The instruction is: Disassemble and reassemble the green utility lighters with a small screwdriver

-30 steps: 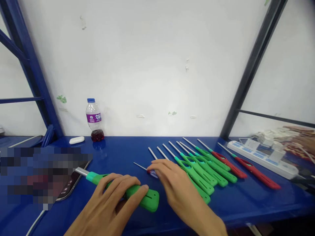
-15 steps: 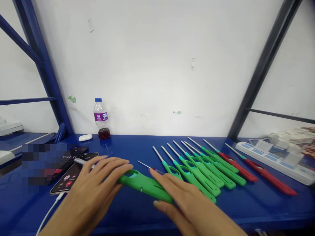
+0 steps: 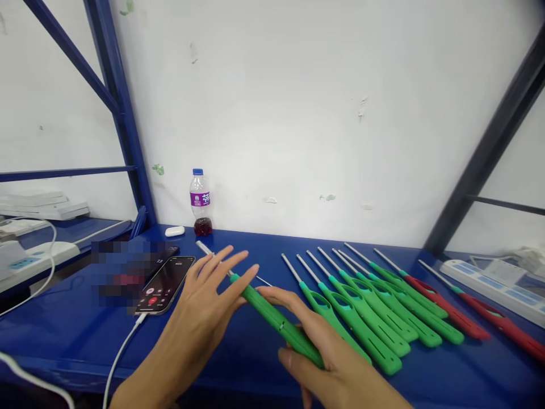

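Observation:
A green long-nosed gas lighter (image 3: 272, 319) is held slantwise above the blue table, narrow edge up, its metal tube pointing to the upper left. My right hand (image 3: 323, 341) is closed around the lower end of its green handle. Over the neck and tube lies my left hand (image 3: 208, 295), its fingers stretched and spread; its thumb is mostly hidden near the handle. Behind the lighter shows the thin shaft of a screwdriver (image 3: 264, 281), the rest covered by my right hand. To the right, several green lighters (image 3: 357, 329) lie side by side, with two red lighters (image 3: 451, 309) beyond them.
On the left lie a phone (image 3: 167, 284) with a white cable (image 3: 121, 352) and a dark device, partly blurred. A white earphone case (image 3: 174, 231) and a bottle (image 3: 201, 204) stand by the wall. A power strip (image 3: 498, 287) lies at the right, near a dark post (image 3: 481, 147).
The view has swung left. The held lighter has turned so its narrow edge faces up and its tube points farther away. My left fingers have spread apart.

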`<state>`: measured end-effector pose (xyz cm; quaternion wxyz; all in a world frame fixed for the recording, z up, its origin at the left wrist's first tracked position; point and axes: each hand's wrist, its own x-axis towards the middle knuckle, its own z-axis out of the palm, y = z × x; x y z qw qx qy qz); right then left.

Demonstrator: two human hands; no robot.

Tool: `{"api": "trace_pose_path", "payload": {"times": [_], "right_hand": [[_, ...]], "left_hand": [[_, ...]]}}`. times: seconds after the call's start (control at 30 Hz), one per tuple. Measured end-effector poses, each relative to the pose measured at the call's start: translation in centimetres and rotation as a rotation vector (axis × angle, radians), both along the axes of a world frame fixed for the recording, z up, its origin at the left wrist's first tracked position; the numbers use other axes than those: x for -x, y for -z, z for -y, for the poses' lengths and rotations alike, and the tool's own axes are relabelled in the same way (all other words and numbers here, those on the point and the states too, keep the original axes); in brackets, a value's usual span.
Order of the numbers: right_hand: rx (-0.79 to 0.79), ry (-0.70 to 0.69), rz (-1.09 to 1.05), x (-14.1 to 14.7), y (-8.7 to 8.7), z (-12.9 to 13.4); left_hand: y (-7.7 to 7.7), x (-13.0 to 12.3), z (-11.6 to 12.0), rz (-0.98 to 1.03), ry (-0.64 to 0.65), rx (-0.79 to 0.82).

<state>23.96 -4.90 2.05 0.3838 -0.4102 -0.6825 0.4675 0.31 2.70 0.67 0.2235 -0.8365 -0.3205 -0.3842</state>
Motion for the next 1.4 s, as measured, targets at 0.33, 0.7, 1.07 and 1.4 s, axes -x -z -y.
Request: {"api": "trace_pose_path", "payload": {"times": [0.33, 0.7, 1.07, 1.4], "right_hand": [[-0.04, 0.417, -0.316, 1.5, 1.2, -1.5], [-0.259, 0.447, -0.21, 3.0, 5.4, -3.6], [-0.088, 0.527, -0.171, 4.6, 7.0, -3.4], [-0.092, 0.551, -0.143, 5.0, 6.3, -3.1]], "left_hand": [[1.6, -3.6, 2.6, 0.331, 0.14, 0.636], [3.6, -5.7, 3.4, 0.756, 0.538, 1.316], [4.6, -5.5, 2.8, 0.745, 0.489, 1.513], [4.3, -6.3, 3.4, 0.849, 0.571, 1.527]]}}
